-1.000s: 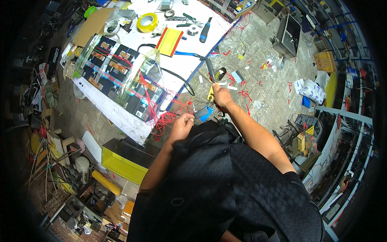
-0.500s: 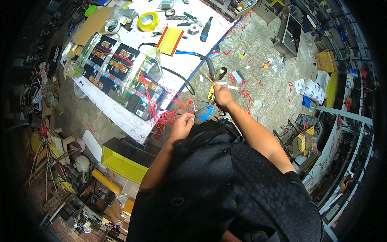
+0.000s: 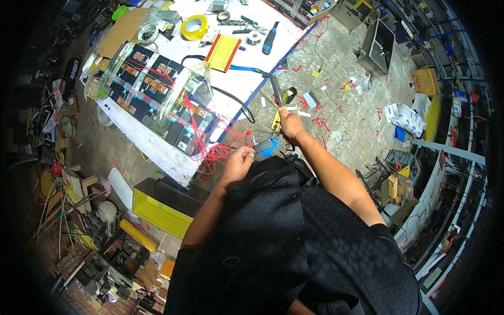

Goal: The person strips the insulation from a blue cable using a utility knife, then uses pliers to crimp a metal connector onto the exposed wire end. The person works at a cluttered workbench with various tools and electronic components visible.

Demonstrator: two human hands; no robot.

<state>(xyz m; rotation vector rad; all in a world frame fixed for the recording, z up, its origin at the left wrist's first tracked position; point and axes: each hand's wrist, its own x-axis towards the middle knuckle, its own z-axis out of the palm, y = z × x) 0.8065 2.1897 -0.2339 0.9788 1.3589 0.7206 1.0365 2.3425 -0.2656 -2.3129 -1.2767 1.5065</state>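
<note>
My right hand [image 3: 292,126] is closed around the lower end of a dark grey rod-shaped piece [image 3: 276,89]. Its upper end bends over at the table edge, beside blue cables [image 3: 247,69]. Closer to my body, my left hand [image 3: 239,164] has its fingers pinched together; what is between them is too small to make out. Just right of those fingers is a grey and blue piece [image 3: 269,147]. Thin red wires [image 3: 212,156] hang in a tangle left of my left hand. They trail from a battery pack [image 3: 157,97] with copper bars and clear plastic wrap on the white table.
On the table [image 3: 244,97] lie a yellow tape roll [image 3: 194,28], a yellow-and-red panel [image 3: 223,53] and a blue-black screwdriver-like tool [image 3: 270,38]. A black cable [image 3: 233,98] loops past the table's edge. Scraps litter the floor. A yellow-lined box [image 3: 160,212] stands at left.
Both hands hold nearly the same places and grips. The table and its things sit very slightly shifted in the picture.
</note>
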